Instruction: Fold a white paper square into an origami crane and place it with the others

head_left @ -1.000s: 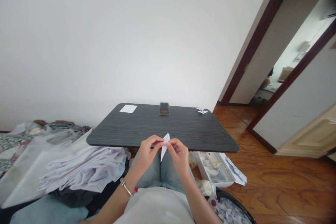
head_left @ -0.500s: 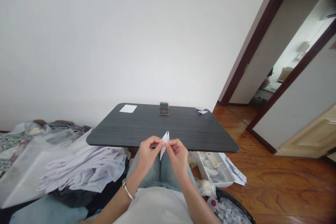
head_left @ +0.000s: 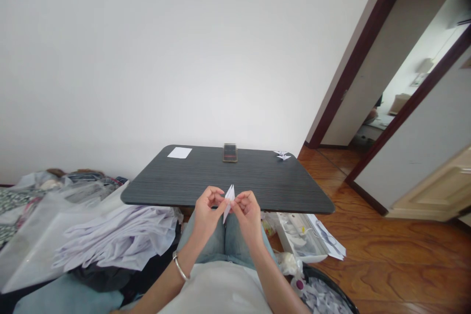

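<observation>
Had the head cam feed up on my end, so here's what was on screen. Both hands were raised in front of the lap, right at the near edge of the dark wood-grain surface (head_left: 257,181). The left hand (head_left: 205,212) and the right hand (head_left: 249,213) were pinching the same folded white paper piece (head_left: 228,199), a long narrow pointed shape standing nearly upright.

The left grip was clamped on the paper's left edge with thumb and forefinger. The right grip was clamped on its right edge the same way. So the piece sat between the two hands, held in the air above the knees in blue jeans (head_left: 224,240), and as far as I could tell not resting on the surface. There was a silver bangle (head_left: 180,267) on the left wrist.

Along the far side of the surface were a flat white sheet (head_left: 180,152) at the left, a phone (head_left: 230,152) in the middle that looked propped up, and a small paper crane (head_left: 283,156) at the right. All three were well apart from each other and from the hands.

Left of the legs lay a heap of crumpled white material (head_left: 117,235) and some clear plastic bags (head_left: 44,216). On the wooden floor (head_left: 386,255) to the right was a plastic-wrapped pack (head_left: 305,235), and nearer to me a dark bin (head_left: 333,282) with paper scraps in it. An open doorway (head_left: 401,103) was at the far right.
</observation>
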